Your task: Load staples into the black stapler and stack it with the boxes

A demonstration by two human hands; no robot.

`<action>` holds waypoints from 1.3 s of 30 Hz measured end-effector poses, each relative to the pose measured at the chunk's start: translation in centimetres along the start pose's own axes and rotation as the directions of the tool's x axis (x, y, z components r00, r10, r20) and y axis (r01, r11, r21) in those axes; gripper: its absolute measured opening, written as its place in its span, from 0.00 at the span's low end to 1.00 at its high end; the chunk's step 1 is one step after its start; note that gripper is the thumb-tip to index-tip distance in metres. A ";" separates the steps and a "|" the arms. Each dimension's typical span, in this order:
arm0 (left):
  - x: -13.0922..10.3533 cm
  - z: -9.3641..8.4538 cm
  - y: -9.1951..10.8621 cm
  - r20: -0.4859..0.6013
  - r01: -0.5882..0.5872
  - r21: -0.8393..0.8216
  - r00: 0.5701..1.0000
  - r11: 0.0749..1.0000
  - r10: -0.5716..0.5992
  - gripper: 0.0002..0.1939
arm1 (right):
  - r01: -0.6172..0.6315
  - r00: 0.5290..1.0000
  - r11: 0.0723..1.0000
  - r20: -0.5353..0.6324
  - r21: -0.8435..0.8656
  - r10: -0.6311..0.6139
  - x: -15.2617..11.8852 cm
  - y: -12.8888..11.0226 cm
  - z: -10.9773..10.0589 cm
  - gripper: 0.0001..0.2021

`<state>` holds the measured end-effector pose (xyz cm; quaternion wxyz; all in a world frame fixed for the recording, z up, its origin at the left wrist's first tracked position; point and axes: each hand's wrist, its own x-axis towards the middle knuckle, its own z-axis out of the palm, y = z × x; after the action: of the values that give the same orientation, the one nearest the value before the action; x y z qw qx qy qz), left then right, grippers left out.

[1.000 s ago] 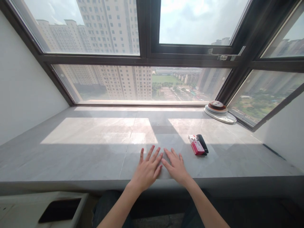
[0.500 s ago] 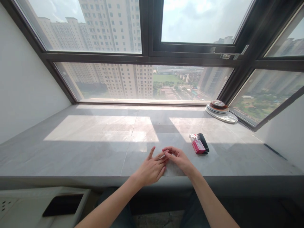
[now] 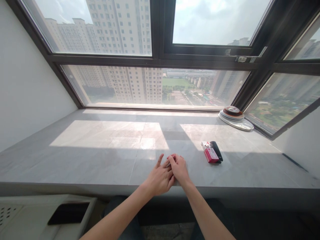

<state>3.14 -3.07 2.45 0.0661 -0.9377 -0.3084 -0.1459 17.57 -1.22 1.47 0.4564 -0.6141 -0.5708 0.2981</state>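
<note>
My left hand (image 3: 160, 178) is held over the front of the grey stone windowsill (image 3: 100, 166), palm down. Its thumb points up and apart, and the other fingers stretch toward the right. Around the end of one of those fingers, my right hand (image 3: 178, 168) is closed, thumb and fingertips pressed together. A small pale patch shows at the pinch; I cannot make out what it is. To the right lie a pink and white box (image 3: 210, 154) and a black case-like object (image 3: 216, 151), side by side and touching.
Stacked plates or lids (image 3: 235, 117) stand in the far right corner by the window. Dark window frames (image 3: 155, 61) rise behind the sill. At lower left is a white cabinet-like unit (image 3: 32, 216) with a dark panel. A wall (image 3: 30, 83) bounds the left side.
My right hand has shifted left and closed in further over the left fingers. The left hand stays nearly in place. The whole view has slid slightly.
</note>
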 end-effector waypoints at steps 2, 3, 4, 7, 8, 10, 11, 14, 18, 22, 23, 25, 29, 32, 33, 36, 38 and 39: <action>-0.1 0.1 0.1 -0.001 0.007 0.021 1.000 1.000 -0.007 0.27 | 0.014 0.998 0.998 -0.057 -0.057 -0.017 0.0 -0.1 0.7 0.18; -0.1 0.2 0.1 -0.002 0.008 0.026 1.000 1.000 -0.008 0.27 | 0.019 0.997 0.997 -0.079 -0.068 -0.025 0.0 -0.2 0.9 0.19; -0.1 0.2 0.2 -0.003 0.008 0.029 1.000 1.000 -0.008 0.27 | 0.025 0.995 0.997 -0.096 -0.074 -0.033 0.0 -0.2 1.0 0.20; -0.1 0.2 0.3 -0.022 0.032 0.034 0.999 0.999 -0.031 0.27 | 0.052 0.996 0.996 -0.073 -0.076 -0.057 0.1 0.1 0.9 0.21; -0.1 0.3 0.3 -0.030 0.042 0.035 0.999 0.999 -0.041 0.27 | 0.062 0.997 0.996 -0.036 -0.066 -0.065 0.1 0.2 0.8 0.20; -0.1 0.4 0.3 -0.035 0.056 0.028 0.998 0.998 -0.055 0.27 | 0.073 0.996 0.997 0.046 -0.020 -0.072 0.0 0.5 0.3 0.18; -0.1 0.5 0.3 -0.033 0.060 0.023 0.998 0.998 -0.060 0.26 | 0.073 0.994 0.997 0.081 0.016 -0.074 0.0 0.6 0.0 0.17; -0.2 0.7 0.3 -0.024 0.071 0.005 0.997 0.997 -0.071 0.26 | 0.049 0.990 0.987 0.126 0.156 -0.069 -0.4 0.6 -0.5 0.15; -0.2 0.5 0.2 -0.027 0.065 0.022 0.998 0.998 -0.064 0.27 | 0.026 0.998 0.977 0.058 0.213 -0.040 -0.7 0.2 0.0 0.15; -0.1 0.2 0.4 -0.014 0.026 0.079 1.000 0.997 -0.025 0.30 | 0.027 0.994 0.995 -0.105 0.096 -0.017 -0.6 -0.1 1.3 0.16; -0.1 0.1 0.6 -0.010 0.011 0.097 1.000 0.995 -0.010 0.31 | 0.017 0.990 0.997 -0.144 0.075 -0.006 -0.5 -0.1 1.5 0.16; 0.1 -0.1 1.0 -0.008 -0.017 0.132 1.000 0.991 0.018 0.31 | -0.014 0.978 0.997 -0.205 0.074 0.029 -0.4 -0.2 1.7 0.18; 0.4 -0.5 1.6 -0.034 0.003 0.161 0.999 0.987 0.002 0.29 | -0.066 0.981 0.955 -0.156 0.290 0.115 -0.4 -0.3 0.9 0.24; 0.4 -0.7 1.7 -0.062 0.056 0.153 0.997 0.987 -0.047 0.28 | -0.145 0.989 0.833 0.049 0.534 0.141 -0.8 -0.3 -0.1 0.27; 0.4 -0.7 1.7 -0.068 0.064 0.146 0.996 0.987 -0.055 0.28 | -0.171 0.985 0.803 0.114 0.571 0.128 -0.9 -0.3 -0.4 0.27; 0.3 -0.5 1.6 -0.067 0.060 0.128 0.996 0.990 -0.052 0.28 | -0.175 0.978 0.816 0.194 0.550 0.078 -1.1 -0.1 -0.7 0.21; 0.2 -0.3 1.5 -0.058 0.053 0.130 0.997 0.990 -0.046 0.29 | -0.126 0.988 0.876 0.135 0.466 0.070 -1.1 0.1 -0.3 0.18; 0.1 -0.3 1.6 -0.051 0.045 0.135 0.998 0.990 -0.038 0.29 | -0.096 0.994 0.909 0.079 0.405 0.070 -1.1 0.2 -0.1 0.17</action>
<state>4.11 -4.30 2.68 0.1343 -0.9206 -0.3355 -0.1482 17.57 -2.25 1.21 0.5432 -0.5192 -0.4834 0.4491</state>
